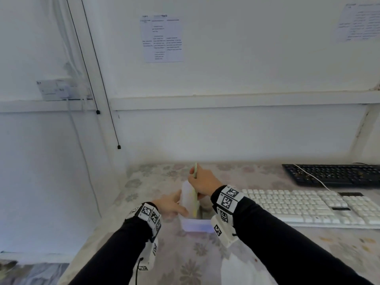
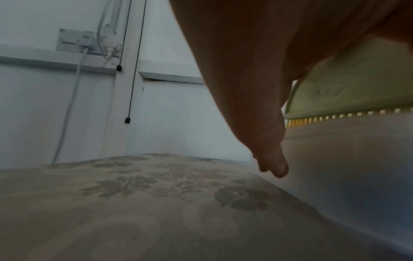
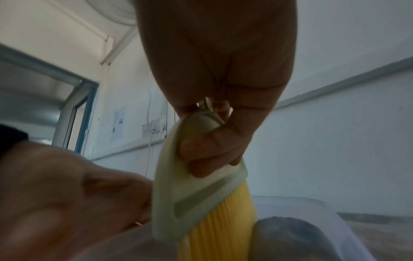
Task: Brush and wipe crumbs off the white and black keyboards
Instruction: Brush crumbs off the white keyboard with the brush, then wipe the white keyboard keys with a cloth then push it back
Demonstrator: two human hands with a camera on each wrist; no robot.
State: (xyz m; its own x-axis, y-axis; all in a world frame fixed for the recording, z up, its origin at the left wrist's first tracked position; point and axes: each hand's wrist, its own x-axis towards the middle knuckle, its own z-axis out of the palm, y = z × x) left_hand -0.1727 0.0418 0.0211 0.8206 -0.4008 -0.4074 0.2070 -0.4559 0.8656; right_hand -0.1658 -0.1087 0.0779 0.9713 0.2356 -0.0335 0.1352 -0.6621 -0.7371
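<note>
Brush (image 3: 201, 199) is sitting bristles-down in the translucent tub (image 1: 197, 225), pale green handle up, yellow bristles inside the tub walls. Right hand (image 1: 203, 185) is gripping the handle, fingers and thumb curled round it. My read: it is either lifting the brush out or parking it, and I cannot tell which.

Left hand (image 1: 170, 204) is pressing flat against the tub's left wall, fingers straight, not wrapped. Likely it is bracing the tub so it is not tipping or sliding on the floral tablecloth (image 1: 185, 264) while the brush goes through the opening.

White keyboard (image 1: 304, 206) is lying just right of the tub, nearly touching the right wrist. Black keyboard (image 1: 333, 174) is lying further right of the tub and behind the white one, a white cable (image 1: 312, 177) crossing it. Neither keyboard is being touched now. Crumbs are too small to make out. A dark rounded thing is also sitting inside the tub beside the bristles; possibly a cloth, unclear.
</note>
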